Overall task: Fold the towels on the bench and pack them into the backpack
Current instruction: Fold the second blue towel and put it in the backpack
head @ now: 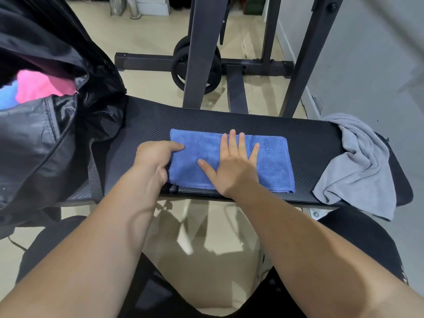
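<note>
Head view: left hand (153, 159) grips blue towel (275, 171) (right hand (231, 168) flat).

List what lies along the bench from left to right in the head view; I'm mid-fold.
black backpack → left hand, gripping the blue towel's left edge → right hand, flat on that towel → crumpled grey towel at the bench's right end. The blue towel spans both hands, so it gets no slot.

Beneath the right hand (234, 166) a blue towel (275, 173) with darker blue lettering is seen, on a black bench (309, 143) patterned in fine diagonal ribbing. Right of it, a pale grey towel (358, 161) is seen; left of the left hand (152, 157), a black backpack (34, 138) showing pink cloth (39, 86) and light blue cloth (6, 95).
</note>
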The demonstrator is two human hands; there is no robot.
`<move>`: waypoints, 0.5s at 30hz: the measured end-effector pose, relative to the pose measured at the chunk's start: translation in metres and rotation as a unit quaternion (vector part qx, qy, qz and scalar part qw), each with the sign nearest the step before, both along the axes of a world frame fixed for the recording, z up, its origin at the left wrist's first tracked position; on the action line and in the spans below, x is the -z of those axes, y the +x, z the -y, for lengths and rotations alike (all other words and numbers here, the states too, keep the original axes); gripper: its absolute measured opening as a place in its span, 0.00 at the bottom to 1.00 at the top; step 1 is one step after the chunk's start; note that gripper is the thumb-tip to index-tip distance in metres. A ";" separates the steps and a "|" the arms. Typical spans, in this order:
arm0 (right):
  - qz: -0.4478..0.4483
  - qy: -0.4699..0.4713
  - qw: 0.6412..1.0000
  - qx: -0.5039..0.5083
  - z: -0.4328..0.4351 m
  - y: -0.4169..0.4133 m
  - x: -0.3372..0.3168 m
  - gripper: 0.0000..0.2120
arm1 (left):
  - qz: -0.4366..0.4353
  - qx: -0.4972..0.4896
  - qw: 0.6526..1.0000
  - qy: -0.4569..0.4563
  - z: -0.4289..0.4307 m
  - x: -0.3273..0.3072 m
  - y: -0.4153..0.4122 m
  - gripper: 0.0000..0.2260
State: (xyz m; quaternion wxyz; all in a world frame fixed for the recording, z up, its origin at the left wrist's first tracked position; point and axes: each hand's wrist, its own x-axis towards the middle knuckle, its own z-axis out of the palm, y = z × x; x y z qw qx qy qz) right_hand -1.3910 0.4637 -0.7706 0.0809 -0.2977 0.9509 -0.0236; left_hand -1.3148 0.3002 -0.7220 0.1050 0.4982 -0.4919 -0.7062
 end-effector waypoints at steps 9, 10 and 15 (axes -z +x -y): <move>0.440 -0.333 0.822 0.140 -0.023 -0.034 -0.043 0.39 | -0.125 0.125 0.984 0.011 -0.035 -0.056 -0.014 0.12; 0.468 -0.380 0.779 0.170 -0.030 -0.041 -0.049 0.43 | -0.131 0.129 0.983 -0.007 -0.044 -0.063 -0.021 0.11; 0.367 -0.498 0.753 0.225 -0.065 -0.073 -0.079 0.26 | -0.112 0.168 0.971 -0.126 -0.102 -0.069 -0.064 0.10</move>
